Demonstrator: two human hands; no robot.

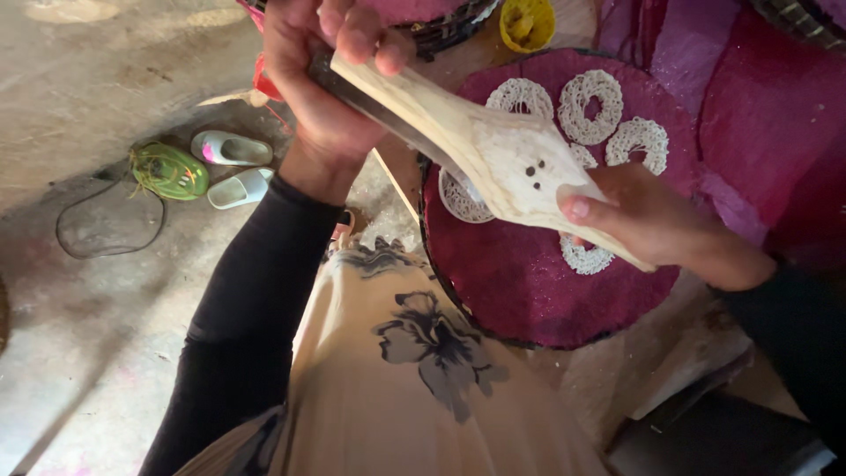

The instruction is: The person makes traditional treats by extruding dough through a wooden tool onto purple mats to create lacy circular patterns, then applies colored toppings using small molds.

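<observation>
Both hands are on the pale wooden tool (493, 150): left hand (330, 79) wrapped tight around its narrow handle end, right hand (648, 220) pinching the wide end. It's held over the magenta round tray (529, 291), where several white woven rings (592, 106) already lie, with room left.

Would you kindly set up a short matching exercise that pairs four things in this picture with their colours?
Things:
1. wooden tool
2. round mat
3. small bowl
4. sandals

Colours:
A. yellow
B. white with pink
C. pale wood
D. dark pink

Pairs: 1-C, 2-D, 3-A, 4-B. Both hands, left and right, hold the wooden tool.
</observation>
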